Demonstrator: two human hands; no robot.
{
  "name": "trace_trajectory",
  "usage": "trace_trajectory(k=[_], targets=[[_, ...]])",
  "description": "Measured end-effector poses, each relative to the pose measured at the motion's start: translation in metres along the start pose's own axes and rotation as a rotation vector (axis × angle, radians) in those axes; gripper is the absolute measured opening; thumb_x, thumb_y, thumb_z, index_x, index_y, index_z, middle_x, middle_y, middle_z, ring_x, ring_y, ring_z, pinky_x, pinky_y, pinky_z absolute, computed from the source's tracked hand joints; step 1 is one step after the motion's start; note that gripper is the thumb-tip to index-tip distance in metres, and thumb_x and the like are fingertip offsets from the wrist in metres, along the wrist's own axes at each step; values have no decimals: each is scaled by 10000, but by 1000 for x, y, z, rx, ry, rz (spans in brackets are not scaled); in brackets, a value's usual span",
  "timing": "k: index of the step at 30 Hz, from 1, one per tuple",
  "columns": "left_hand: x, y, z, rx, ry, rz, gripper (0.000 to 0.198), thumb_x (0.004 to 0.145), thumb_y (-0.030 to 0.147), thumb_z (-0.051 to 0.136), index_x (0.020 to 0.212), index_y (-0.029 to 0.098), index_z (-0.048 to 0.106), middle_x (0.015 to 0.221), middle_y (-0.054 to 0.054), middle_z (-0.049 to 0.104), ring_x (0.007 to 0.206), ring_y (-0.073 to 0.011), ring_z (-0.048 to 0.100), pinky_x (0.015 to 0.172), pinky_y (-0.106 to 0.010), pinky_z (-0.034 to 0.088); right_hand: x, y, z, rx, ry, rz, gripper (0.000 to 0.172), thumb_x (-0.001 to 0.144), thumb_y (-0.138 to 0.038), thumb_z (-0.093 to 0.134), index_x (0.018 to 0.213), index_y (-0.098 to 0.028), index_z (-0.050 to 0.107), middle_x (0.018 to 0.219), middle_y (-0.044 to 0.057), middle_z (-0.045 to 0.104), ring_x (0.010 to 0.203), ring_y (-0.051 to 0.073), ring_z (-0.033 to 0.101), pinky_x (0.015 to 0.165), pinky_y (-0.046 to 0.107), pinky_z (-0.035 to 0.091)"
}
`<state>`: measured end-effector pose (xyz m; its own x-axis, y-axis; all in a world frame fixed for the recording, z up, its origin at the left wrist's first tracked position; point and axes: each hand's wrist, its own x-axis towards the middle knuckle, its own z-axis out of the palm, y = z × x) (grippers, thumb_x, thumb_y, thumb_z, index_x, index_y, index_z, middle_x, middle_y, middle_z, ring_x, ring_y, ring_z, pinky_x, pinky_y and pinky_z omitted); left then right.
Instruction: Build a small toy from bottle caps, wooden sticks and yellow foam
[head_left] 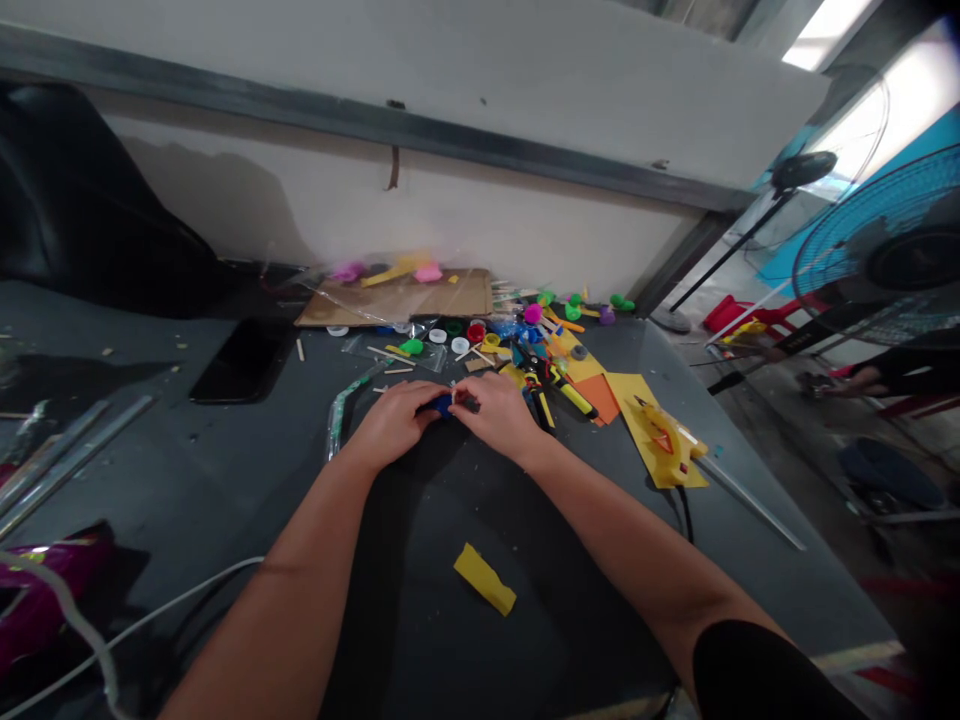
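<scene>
L hand [390, 425] & R hand [491, 415] meet mid dark surface [570, 600], fingers [469, 392] closed on small blue piece [442, 404], partly hidden. Colored craft bits [480, 345] at 12 o'clock, yellow card [652, 430] at 2 o'clock, yellow scrap [484, 580] at 6 o'clock.

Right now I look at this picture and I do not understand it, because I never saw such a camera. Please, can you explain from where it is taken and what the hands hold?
This picture comes from one camera worn on a person's head, looking forward and down, so the two bare arms are the wearer's own. The left hand and right hand hold a small blue object between them; I cannot tell what it is. They rest over a dark table. On it lie a black phone, cardboard and a heap of coloured craft pieces.
</scene>
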<state>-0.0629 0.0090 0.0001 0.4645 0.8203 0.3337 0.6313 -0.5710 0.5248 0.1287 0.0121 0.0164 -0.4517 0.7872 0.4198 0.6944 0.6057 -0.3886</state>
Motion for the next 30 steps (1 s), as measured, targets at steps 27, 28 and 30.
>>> trace_trajectory(k=[27,28,30], targets=[[1,2,1,90,-7,-63,392,812,340,554,1177,198,579,1139,-99,635,1063,-266,565,937,-414,431,-28,42,-159,-124,277,509,267,791,-392,565,956,-185,599,770,24,653,715,168,590,678,297,416],[2,0,2,97,0,-74,395,814,352,550,1177,199,577,1140,-101,633,1063,-266,565,941,-414,428,-48,45,-170,-226,231,598,249,804,-394,535,919,-188,615,766,31,661,726,177,598,674,296,408],[3,-3,5,118,-1,-84,406,817,378,542,1178,196,576,1133,-104,635,1066,-277,560,939,-419,425,-92,51,-184,-446,121,851,294,814,-441,492,835,-189,640,748,57,672,739,206,609,641,297,388]])
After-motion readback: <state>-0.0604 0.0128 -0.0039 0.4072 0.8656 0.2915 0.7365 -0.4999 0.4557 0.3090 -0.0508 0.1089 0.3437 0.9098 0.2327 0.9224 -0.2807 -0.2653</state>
